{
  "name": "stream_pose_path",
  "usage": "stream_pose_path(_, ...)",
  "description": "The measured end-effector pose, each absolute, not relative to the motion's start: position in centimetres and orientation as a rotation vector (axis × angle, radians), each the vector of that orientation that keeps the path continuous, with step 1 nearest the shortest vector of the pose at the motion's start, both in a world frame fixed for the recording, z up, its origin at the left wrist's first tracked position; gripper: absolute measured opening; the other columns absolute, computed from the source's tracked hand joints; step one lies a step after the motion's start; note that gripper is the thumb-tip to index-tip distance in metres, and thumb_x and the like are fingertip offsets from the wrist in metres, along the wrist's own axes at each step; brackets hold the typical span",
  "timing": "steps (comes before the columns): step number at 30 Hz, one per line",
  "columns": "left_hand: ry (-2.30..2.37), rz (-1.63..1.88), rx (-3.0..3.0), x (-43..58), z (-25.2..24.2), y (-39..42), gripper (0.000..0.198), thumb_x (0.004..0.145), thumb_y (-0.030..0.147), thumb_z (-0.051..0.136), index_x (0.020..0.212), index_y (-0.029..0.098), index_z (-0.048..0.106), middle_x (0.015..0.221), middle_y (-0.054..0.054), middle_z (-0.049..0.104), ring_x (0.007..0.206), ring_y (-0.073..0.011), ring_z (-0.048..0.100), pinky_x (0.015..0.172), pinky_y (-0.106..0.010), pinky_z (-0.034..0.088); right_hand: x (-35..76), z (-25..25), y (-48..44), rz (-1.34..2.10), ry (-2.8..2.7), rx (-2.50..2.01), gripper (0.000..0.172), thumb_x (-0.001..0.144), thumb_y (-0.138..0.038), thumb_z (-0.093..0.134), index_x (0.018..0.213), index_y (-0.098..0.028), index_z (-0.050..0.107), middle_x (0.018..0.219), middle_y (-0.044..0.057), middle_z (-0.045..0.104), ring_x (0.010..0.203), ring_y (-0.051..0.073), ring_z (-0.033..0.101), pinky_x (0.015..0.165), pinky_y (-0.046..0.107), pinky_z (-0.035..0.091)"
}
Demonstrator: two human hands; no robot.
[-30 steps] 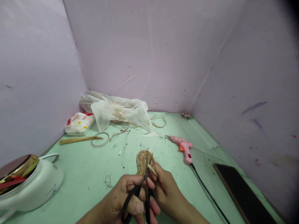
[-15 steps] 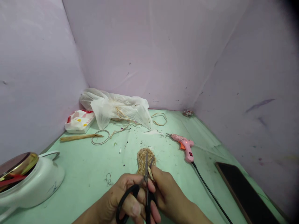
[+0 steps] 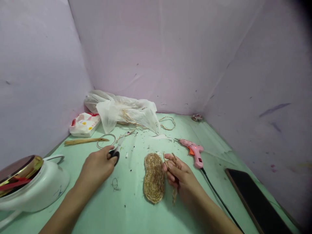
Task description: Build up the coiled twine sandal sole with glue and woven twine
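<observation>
A sole-shaped mat of coiled straw cord lies flat on the pale green table in front of me. My left hand is off to its left, closed around the black handles of a pair of scissors; the blades point away and are blurred. Just right of the mat, my right hand pinches a loose length of straw cord, with ends showing above and below the fingers. Whether that cord is joined to the mat I cannot tell.
A pink glue gun with a black cable and a dark phone lie at right. To the left are a white container, a straw bundle, a wire ring and a tissue pack. Behind sits a plastic bag.
The scissors have gone from over the mat to the left with my left hand. The mat has come to lie on the table, and my right hand has shifted right with the cord.
</observation>
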State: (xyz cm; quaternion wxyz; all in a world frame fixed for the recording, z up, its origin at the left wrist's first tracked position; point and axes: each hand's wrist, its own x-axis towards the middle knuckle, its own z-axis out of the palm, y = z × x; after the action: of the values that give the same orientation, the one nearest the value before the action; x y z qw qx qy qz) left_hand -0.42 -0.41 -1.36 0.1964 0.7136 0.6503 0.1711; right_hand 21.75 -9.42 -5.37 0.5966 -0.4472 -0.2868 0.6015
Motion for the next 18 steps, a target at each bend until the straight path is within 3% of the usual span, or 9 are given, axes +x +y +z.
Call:
stream_pose_path(3, 2.159, 0.144, 2.143, -2.1, -2.3, 1.2, 0.025, 0.075, 0.028, 0.04, 0.083, 0.018, 0.061, 0.075, -0.015, 0.065, 0.069, -0.0328, 0.061, 0.05, -0.033, 0.037, 22.2, -5.3, -9.0, 1.423, -0.497, -0.989, 0.033, 0.065, -0.025, 0.07, 0.093, -0.016, 0.055, 0.065, -0.001, 0.057, 0.046, 0.006, 0.038, 0.041, 0.018, 0.029)
stream_pose_path(6, 2.199, 0.004, 2.112, -3.3, -3.0, 1.9, 0.019, 0.072, 0.02, 0.041, 0.074, 0.016, 0.059, 0.075, -0.019, 0.065, 0.068, -0.0339, 0.061, 0.048, -0.033, 0.037, 22.5, -5.5, -8.7, 1.38, -0.409, -0.976, 0.033, 0.06, -0.021, 0.074, 0.089, -0.016, 0.059, 0.067, 0.001, 0.061, 0.051, 0.008, 0.048, 0.048, 0.02, 0.039)
stream_pose_path(10, 2.218, -0.036, 2.069, -3.0, -2.6, 1.7, 0.022, 0.076, 0.022, 0.037, 0.075, 0.015, 0.058, 0.084, -0.02, 0.064, 0.076, -0.0358, 0.06, 0.052, -0.037, 0.039, 23.4, -6.1, -8.2, 1.207, -0.366, -1.118, 0.03, 0.057, -0.022, 0.073, 0.085, -0.016, 0.065, 0.094, 0.008, 0.066, 0.082, 0.018, 0.061, 0.073, 0.03, 0.048)
stream_pose_path(14, 2.278, 0.075, 2.153, -1.3, -1.5, 0.7, 0.035, 0.084, 0.031, 0.027, 0.087, 0.017, 0.059, 0.101, -0.018, 0.059, 0.099, -0.0374, 0.051, 0.058, -0.041, 0.042, 24.6, -6.5, -8.0, 0.841, -0.608, -1.375, 0.029, 0.065, -0.029, 0.063, 0.092, -0.02, 0.068, 0.122, 0.008, 0.057, 0.117, 0.025, 0.045, 0.1, 0.04, 0.032)
stream_pose_path(16, 2.286, 0.127, 2.184, -0.7, -1.3, 0.3, 0.036, 0.084, 0.033, 0.027, 0.093, 0.018, 0.058, 0.105, -0.016, 0.058, 0.103, -0.0365, 0.048, 0.06, -0.041, 0.042, 24.8, -6.6, -8.2, 0.64, -0.812, -1.482, 0.032, 0.07, -0.031, 0.056, 0.098, -0.02, 0.067, 0.127, 0.009, 0.052, 0.122, 0.025, 0.04, 0.102, 0.042, 0.028)
stream_pose_path(18, 2.287, 0.158, 2.199, -0.3, -1.4, -0.1, 0.035, 0.084, 0.032, 0.03, 0.095, 0.018, 0.059, 0.104, -0.015, 0.059, 0.102, -0.0341, 0.049, 0.062, -0.04, 0.043, 24.6, -6.5, -8.6, 0.452, -1.035, -1.568, 0.034, 0.074, -0.032, 0.049, 0.101, -0.019, 0.066, 0.123, 0.012, 0.054, 0.116, 0.026, 0.045, 0.098, 0.044, 0.033)
